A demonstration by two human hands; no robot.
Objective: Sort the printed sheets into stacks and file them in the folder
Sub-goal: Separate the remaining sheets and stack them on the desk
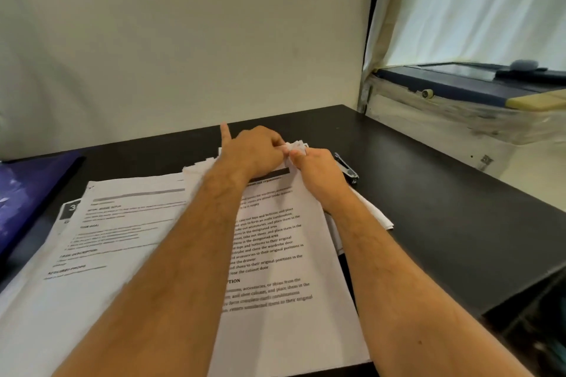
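Two stacks of printed sheets lie on the black desk [428, 193]. The right stack [284, 254] is under my forearms, and its top far corner [296, 145] is curled up and pinched between both hands. My left hand [254, 151] grips that corner with thumb and fingers, its index finger pointing up. On the corner's right side my right hand [315, 167] pinches the same paper. The left stack [101, 239] lies flat beside it, overlapping more sheets beneath. A blue-purple folder [27, 196] rests at the desk's left edge.
A metal stapler [347, 168] lies just right of my right hand. More white sheets [376, 214] stick out under the right stack. A wall stands behind the desk. At the right, a plastic-wrapped machine [459, 101] sits beyond the desk.
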